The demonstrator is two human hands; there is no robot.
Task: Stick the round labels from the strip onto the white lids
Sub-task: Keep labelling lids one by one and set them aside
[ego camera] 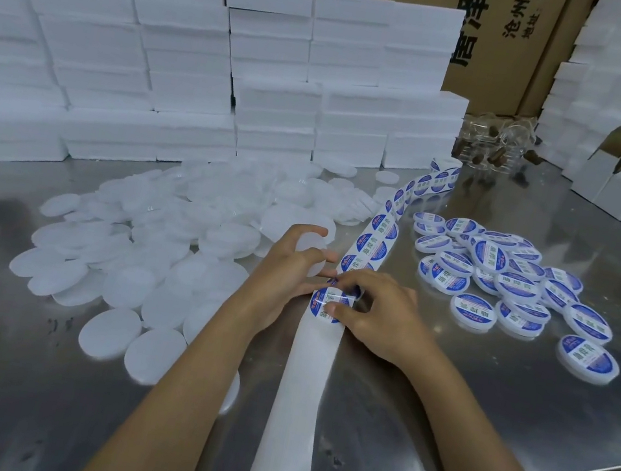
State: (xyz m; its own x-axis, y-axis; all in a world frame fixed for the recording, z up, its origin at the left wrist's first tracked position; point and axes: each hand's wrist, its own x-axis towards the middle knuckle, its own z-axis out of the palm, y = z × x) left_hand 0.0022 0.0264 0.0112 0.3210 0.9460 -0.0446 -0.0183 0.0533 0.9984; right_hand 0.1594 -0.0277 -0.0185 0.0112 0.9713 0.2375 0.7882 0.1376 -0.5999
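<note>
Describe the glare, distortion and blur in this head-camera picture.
Head view: overhead light glares off the steel table, brightest on its right side; wide-angle distortion bows the stacked white boxes and stretches the forearms; the left hand and right hand on the label strip look slightly soft; the plain lids wash out.

A white strip (378,228) of blue-and-white round labels (330,306) runs diagonally across the steel table. Plain white lids (141,247) heap to its left; labelled lids (507,286) lie to its right.
</note>
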